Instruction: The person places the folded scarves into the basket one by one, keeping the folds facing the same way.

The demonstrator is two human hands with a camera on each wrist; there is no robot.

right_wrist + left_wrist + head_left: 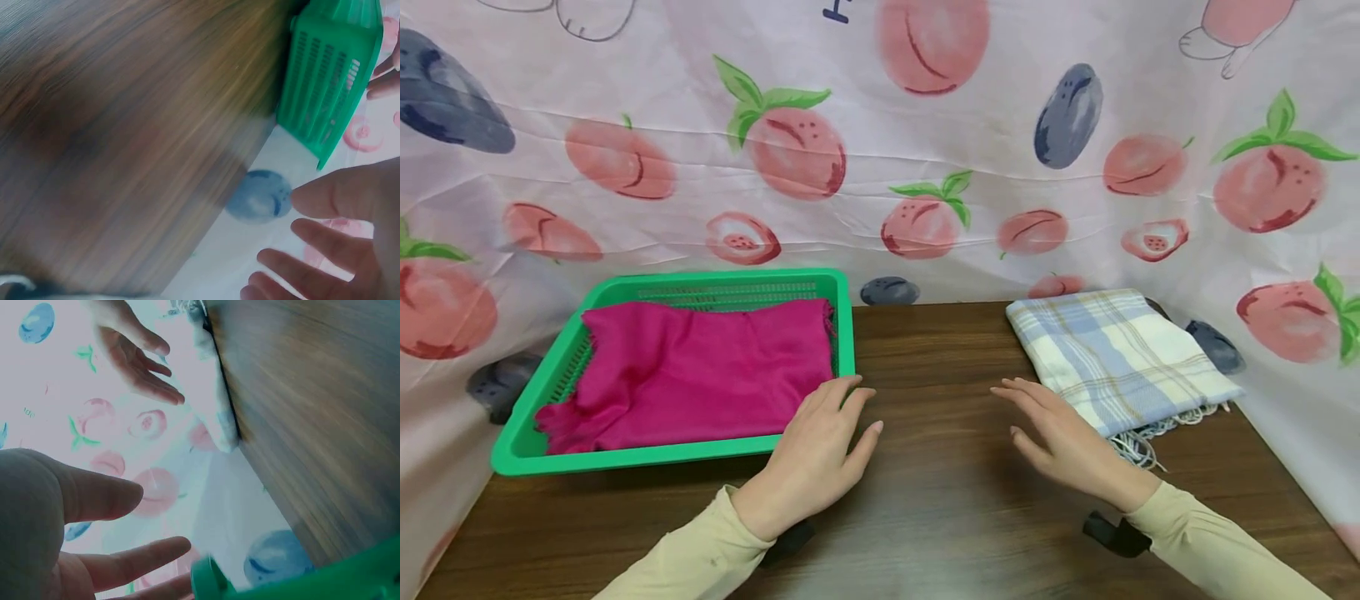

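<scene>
A folded magenta cloth [700,375] with fringed edges lies inside a green plastic basket [655,457] on the left. My left hand [816,450] is at the basket's front right corner, fingers extended and holding nothing; whether it touches the rim I cannot tell. To the right, a folded plaid cloth [1120,358] in white, pale blue and tan lies on the table, its tassels toward the front. Just left of this cloth is my right hand [1071,437], with relaxed, spread fingers and nothing in them. In the right wrist view its fingers [337,194] point toward the curtain.
The dark wooden table [925,467] spans the space between the basket and the plaid cloth. A white curtain [880,125] printed with peaches hangs behind it and along both sides. Black straps [1116,535] sit at the wrists.
</scene>
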